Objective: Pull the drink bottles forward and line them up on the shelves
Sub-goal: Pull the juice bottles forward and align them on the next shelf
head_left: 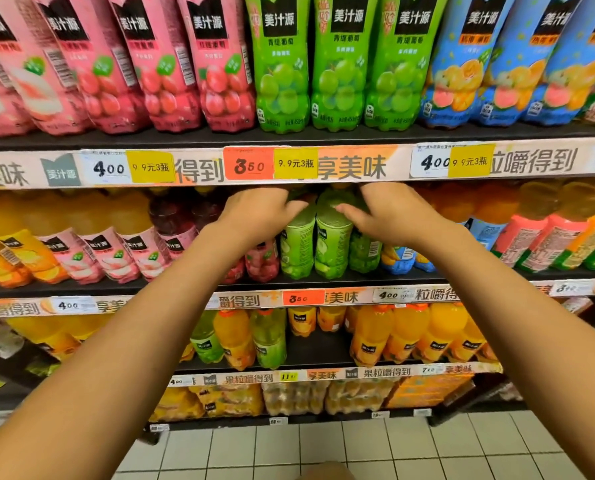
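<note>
Top shelf: pink bottles [216, 64] with red grapes, green bottles [337, 64] with green grapes, blue bottles [462, 64] with orange fruit. Price tags: white [109, 168], yellow [296, 163], orange-red [249, 165]. Floor tiles [393, 452] off-white.

This is a shop's drinks aisle: tiered dark shelves [324, 138] packed with rows of juice bottles [337, 64] in pink, green, blue and orange labels, each shelf's front edge carrying a printed strip with price tags [249, 166] (some orange, some yellow), above a pale tiled floor [410, 452].
</note>
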Demonstrator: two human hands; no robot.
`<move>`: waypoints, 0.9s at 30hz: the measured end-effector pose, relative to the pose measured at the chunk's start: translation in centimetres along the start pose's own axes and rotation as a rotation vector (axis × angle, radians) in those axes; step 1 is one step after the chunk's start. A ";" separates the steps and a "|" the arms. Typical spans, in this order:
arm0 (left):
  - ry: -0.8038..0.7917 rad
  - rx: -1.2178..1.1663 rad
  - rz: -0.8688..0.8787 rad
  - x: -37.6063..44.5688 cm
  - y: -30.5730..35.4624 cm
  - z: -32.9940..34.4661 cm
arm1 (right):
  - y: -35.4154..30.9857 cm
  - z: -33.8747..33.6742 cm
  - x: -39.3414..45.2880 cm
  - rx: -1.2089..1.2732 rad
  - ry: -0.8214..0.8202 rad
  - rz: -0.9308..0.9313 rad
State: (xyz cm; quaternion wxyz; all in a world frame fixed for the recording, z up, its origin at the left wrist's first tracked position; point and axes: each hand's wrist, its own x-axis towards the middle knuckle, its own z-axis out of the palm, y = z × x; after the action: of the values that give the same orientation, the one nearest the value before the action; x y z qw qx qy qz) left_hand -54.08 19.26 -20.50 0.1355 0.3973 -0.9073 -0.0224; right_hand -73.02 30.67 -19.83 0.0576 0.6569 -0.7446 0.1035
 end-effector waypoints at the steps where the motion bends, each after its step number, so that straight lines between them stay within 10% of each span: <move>1: -0.001 -0.005 0.012 -0.1 -0.1 -0.1 | -0.1 0.0 0.0 0.002 0.001 0.013; 27: 0.008 -0.072 0.094 -0.4 -1.2 -0.1 | 0.0 0.6 0.8 0.102 0.009 0.102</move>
State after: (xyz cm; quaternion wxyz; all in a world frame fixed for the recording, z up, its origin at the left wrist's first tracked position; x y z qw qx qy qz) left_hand -53.00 18.73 -20.69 0.1541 0.3491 -0.9231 -0.0471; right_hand -73.06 29.75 -20.19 0.0221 0.6197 -0.7705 0.1472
